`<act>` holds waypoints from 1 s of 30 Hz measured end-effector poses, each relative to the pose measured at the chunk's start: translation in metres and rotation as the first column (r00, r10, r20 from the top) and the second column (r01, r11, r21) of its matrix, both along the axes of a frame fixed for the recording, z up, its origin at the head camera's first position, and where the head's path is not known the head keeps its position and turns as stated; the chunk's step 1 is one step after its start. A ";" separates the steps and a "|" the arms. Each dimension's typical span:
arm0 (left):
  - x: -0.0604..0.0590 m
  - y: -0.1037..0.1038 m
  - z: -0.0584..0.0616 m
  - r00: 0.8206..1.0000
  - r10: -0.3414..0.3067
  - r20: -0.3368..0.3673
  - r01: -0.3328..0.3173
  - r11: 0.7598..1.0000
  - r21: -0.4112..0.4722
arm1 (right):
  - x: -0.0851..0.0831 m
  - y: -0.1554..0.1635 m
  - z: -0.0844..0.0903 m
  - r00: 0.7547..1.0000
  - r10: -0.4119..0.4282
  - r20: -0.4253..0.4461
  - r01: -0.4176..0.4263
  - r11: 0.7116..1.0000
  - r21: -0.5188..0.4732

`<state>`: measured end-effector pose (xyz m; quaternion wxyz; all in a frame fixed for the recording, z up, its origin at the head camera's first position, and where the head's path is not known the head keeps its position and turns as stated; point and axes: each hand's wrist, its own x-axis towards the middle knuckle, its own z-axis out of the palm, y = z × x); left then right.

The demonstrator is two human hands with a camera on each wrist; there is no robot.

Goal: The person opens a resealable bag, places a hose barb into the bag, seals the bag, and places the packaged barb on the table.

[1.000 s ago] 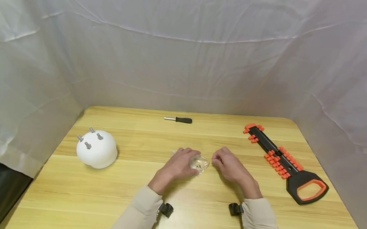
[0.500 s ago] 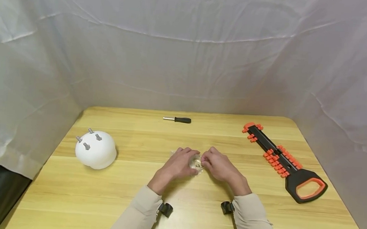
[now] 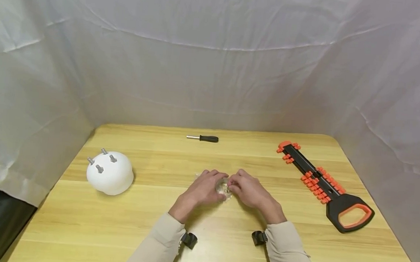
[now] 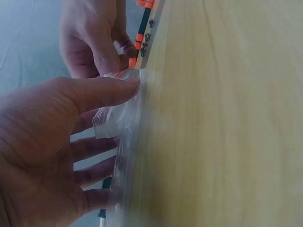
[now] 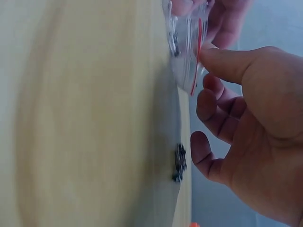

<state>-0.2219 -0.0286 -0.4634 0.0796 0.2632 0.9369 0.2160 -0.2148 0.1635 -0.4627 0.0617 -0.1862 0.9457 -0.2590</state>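
Meeting at the lower centre of the head view, both hands work on a small clear zip bag (image 3: 224, 188) that lies on the wooden worktop (image 3: 224, 252). Beige sleeves (image 3: 156, 244) enter from the bottom edge, each with a black wrist mount beside it.

The left hand (image 3: 203, 188) has its thumb laid along the top of the bag while its other fingers (image 4: 92, 146) spread loosely behind the plastic; it holds the bag against the worktop surface. The right hand (image 3: 249, 189) pinches the bag's edge between thumb and forefinger, beside the red seal line (image 5: 196, 56), with the remaining fingers loosely curled. Small dark metal pieces show through the plastic, and a small cluster of dark screws (image 5: 179, 163) lies loose on the worktop just beside the right hand in the right wrist view.

Left of centre, well apart from the hands, sits a white domed housing (image 3: 110, 172) with four grey studs standing out of its top. At the right side lies a black and orange socket holder rail (image 3: 318, 181) with a loop handle, running diagonally toward the lower right. Near the far edge, upper centre, lies a small screwdriver (image 3: 203, 138) with a black handle. White fabric (image 3: 214, 55) closes the background on three sides.
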 end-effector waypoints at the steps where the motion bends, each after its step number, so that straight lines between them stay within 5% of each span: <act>1: 0.000 0.000 0.000 1.000 -0.003 -0.002 0.003 1.000 0.002 | 0.000 0.002 0.000 1.000 -0.010 0.012 0.010 1.000 -0.008; 14: -0.001 -0.001 -0.003 1.000 0.004 0.004 -0.004 1.000 0.008 | -0.001 0.028 -0.003 0.998 -0.066 0.015 0.067 0.996 -0.066; 30: 0.000 0.000 -0.004 1.000 0.000 -0.010 0.001 1.000 0.017 | 0.003 0.067 -0.002 0.993 -0.119 0.014 0.119 0.993 -0.021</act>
